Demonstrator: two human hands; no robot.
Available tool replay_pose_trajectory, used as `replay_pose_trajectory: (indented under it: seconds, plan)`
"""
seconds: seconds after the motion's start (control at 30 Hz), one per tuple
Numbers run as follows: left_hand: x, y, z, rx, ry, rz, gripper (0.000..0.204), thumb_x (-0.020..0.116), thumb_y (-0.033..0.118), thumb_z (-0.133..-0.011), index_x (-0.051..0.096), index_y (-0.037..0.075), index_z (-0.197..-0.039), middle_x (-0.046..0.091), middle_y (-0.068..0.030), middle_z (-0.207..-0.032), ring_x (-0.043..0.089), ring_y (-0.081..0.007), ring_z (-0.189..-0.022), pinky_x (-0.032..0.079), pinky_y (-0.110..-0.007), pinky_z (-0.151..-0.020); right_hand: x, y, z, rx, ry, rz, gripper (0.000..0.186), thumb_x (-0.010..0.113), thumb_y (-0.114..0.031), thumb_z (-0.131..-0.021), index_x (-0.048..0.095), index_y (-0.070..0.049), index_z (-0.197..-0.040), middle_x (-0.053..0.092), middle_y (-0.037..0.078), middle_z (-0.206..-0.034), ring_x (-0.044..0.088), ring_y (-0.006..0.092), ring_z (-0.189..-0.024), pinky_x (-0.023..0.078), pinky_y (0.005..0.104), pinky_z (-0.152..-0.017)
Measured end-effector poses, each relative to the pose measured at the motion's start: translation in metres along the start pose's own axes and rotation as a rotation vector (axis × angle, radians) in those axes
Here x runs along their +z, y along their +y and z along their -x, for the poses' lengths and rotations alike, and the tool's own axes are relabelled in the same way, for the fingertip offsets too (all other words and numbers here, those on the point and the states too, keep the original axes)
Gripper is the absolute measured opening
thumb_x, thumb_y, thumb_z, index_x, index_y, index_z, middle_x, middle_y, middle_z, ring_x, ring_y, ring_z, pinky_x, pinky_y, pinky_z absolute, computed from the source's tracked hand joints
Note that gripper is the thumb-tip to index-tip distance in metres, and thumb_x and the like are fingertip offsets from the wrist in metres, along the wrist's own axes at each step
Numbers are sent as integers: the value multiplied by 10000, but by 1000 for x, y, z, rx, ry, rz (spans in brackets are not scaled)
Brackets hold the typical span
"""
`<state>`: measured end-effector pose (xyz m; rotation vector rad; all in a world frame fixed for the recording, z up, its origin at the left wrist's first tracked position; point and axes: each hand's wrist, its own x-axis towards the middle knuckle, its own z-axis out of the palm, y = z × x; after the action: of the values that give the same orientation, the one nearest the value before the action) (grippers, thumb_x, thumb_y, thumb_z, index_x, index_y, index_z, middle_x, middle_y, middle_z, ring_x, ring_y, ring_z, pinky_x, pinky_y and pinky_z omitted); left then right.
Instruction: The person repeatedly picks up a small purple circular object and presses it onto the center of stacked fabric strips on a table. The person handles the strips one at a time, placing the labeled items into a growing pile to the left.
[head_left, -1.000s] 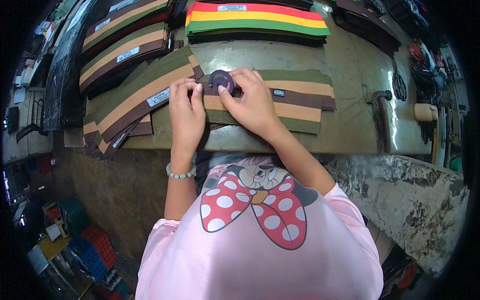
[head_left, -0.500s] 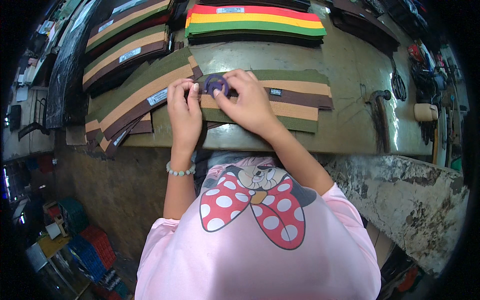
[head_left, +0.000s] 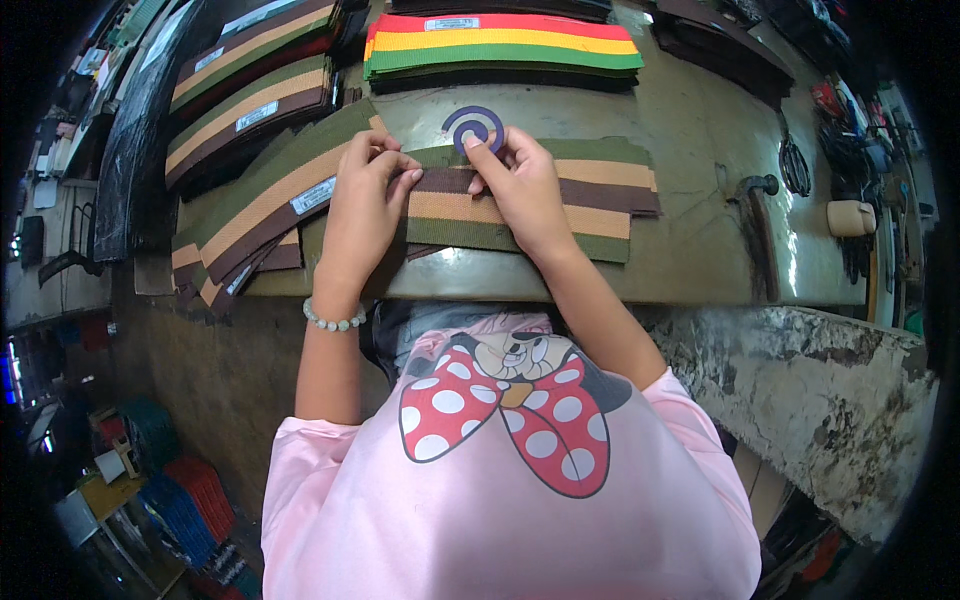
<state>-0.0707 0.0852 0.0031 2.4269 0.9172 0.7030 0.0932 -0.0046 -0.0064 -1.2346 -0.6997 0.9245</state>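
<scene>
A stack of striped fabric bands (head_left: pixel 590 200), olive, brown and tan, lies flat on the green worktable (head_left: pixel 690 130). My left hand (head_left: pixel 362 205) pinches the near-left end of the top band. My right hand (head_left: pixel 520 185) presses on the same band just to the right, fingertips at its far edge. A purple ring-shaped roll of tape (head_left: pixel 473 127) sits on the table right beyond my right fingertips, touching or nearly touching them.
More striped bands (head_left: pixel 270 200) fan out at my left, further stacks (head_left: pixel 250 100) lie behind them, and a red, yellow and green stack (head_left: pixel 500 40) lies at the back. Scissors (head_left: pixel 795 165) and a hammer (head_left: pixel 750 215) lie to the right. Coloured crates (head_left: pixel 180 490) stand below left.
The purple ring was under my right fingers on the band; it now lies uncovered on the table beyond them. Both hands have shifted slightly along the band's end.
</scene>
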Motion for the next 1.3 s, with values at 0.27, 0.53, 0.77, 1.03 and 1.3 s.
replay_pose_trajectory:
  seconds: [0.27,0.53,0.77,1.03,1.3]
  plan:
    - [3,53,14,257,-109,124,152,631,138,-925,579,-6,-931,550,-173,-1068,511,-356,-1024,436,-436,-908,-6,2,-7,47,54,-318,176,665,-195,-974,616,-29,-1005,643,42,-865,606,97,-694,504,237,-640]
    - [0,75,19,306,-160,30,196,649,17,-822,679,60,-1011,651,-134,-992,610,-327,-1019,476,-426,-879,-79,-17,0,53,-42,-639,194,604,-149,-1003,602,-9,-1138,685,114,-966,676,169,-845,584,291,-736]
    - [-94,50,6,154,292,-477,521,539,-44,-774,705,161,-1223,646,-85,-959,579,-276,-961,428,-392,-924,-162,-63,40,-138,319,-300,220,594,-153,-1008,614,5,-1161,684,99,-998,666,152,-822,575,280,-744]
    - [-82,-44,15,-38,448,-450,259,655,72,-882,738,97,-1126,684,-123,-1087,619,-292,-1056,471,-388,-947,-80,-33,87,63,-207,360,209,763,-144,-873,689,28,-965,645,60,-916,595,128,-824,489,282,-712]
    - [27,55,48,110,45,79,474,805,80,-779,660,24,-1227,604,-144,-1200,603,-306,-1069,503,-388,-923,-176,-30,105,113,385,508,206,671,-207,-970,667,-3,-1004,644,-1,-929,559,96,-848,472,256,-767]
